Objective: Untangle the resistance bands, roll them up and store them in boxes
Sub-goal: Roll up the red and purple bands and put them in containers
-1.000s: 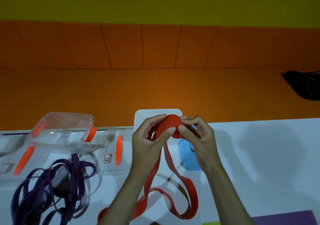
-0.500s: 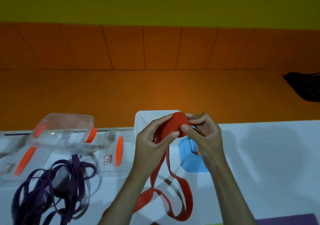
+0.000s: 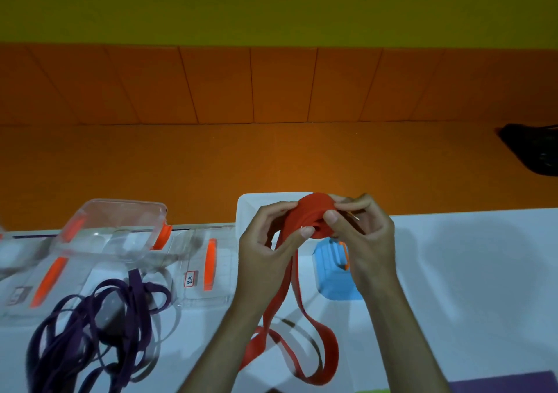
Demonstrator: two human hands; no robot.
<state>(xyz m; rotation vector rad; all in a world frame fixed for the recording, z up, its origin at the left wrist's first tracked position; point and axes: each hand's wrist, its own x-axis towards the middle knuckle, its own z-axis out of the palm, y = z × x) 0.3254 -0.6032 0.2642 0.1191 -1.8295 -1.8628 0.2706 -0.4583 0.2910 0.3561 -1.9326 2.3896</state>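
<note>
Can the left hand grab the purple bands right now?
Probably not yet. The left hand grips the red band, shared with the right hand. Nothing seems to block the way, though: the purple bands lie uncovered on the table to its left, so it likely could after letting go.

To the right of the right hand [image 3: 362,232], the white table [image 3: 471,272] offered broad open surface out to its far edge, with only a purple mat [image 3: 498,385] at the near corner. The left side was crowded. A tilted clear box [image 3: 111,226] and a low clear box [image 3: 208,272] sat along the far edge, and a tangle of purple bands [image 3: 99,329] sprawled in front of them. Between the forearms, loose loops of the red band [image 3: 305,326] hung onto the table, just beside a blue box [image 3: 335,278]. A white box [image 3: 250,208] stood behind the left hand [image 3: 265,244].
</note>
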